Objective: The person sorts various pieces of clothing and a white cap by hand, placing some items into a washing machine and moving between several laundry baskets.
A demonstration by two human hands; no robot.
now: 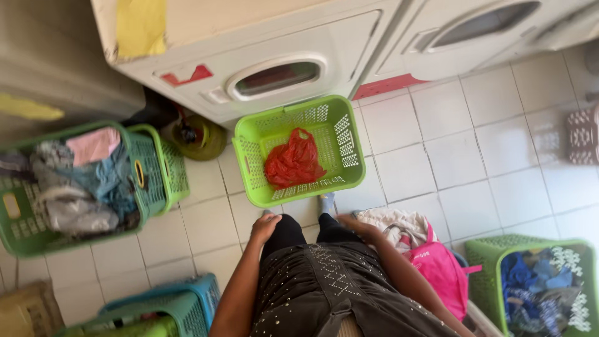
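While the left hand [265,226] hangs loosely curled and empty, the right hand [357,226], also empty, rests half-open beside the white cloth [393,223], lower right of centre.

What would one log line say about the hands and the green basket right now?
left hand: on thigh, empty | right hand: by cloth pile, empty | green basket: on floor, holds red bag

Left hand [265,226] loosely curled, resting on left thigh; right hand [357,226] lowered beside right thigh, fingers hidden.
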